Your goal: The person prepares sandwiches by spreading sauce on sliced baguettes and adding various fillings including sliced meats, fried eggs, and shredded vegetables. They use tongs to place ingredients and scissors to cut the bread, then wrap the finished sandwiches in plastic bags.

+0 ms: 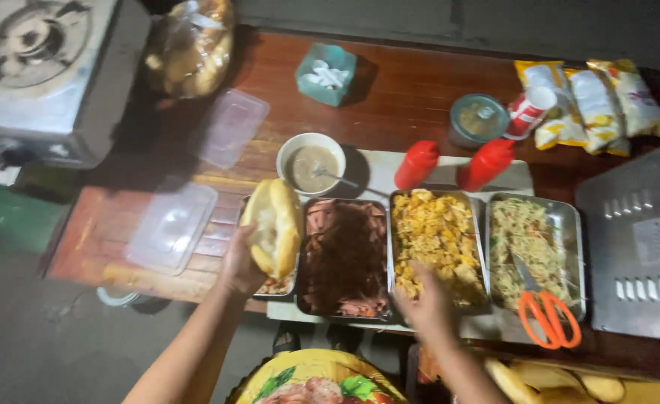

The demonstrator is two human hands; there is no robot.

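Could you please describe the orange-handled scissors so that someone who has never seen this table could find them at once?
Start at the row of metal trays along the near edge of the wooden table. On the rightmost tray, filled with pale shredded food, lie the scissors, blades pointing up into the food. Their bright orange loop handles are the only tool in any tray.

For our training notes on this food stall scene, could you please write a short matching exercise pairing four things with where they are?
Things:
1. split bread roll
2. orange-handled scissors
3. spoon
4. right hand

Places:
A. in the white bowl of sauce
B. over the tray of yellow food
C. held in the left hand
D. lying on the tray of shredded salad

Pairs: 1-C, 2-D, 3-A, 4-B
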